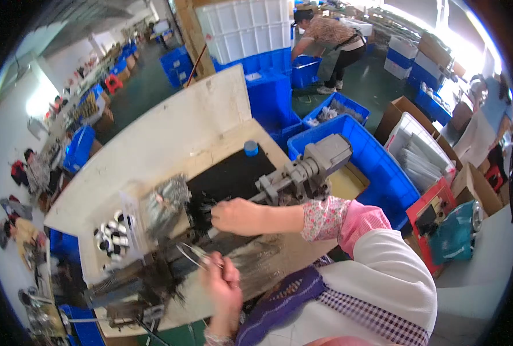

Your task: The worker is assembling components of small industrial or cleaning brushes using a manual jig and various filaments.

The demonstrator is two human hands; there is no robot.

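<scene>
At lower centre, the left hand (225, 285) grips a thin metal tweezer-like tool (196, 255), its tip pointing up-left. Just above, mid-frame, the right hand (236, 216) seems closed on dark bristle strands (202, 213), though blur obscures the fingers, beside the grey metal machine (308, 170).

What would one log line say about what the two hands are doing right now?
left hand: pinching thin metal wires | right hand: on dark bristles | nearby: grey machine, blue bin
</scene>
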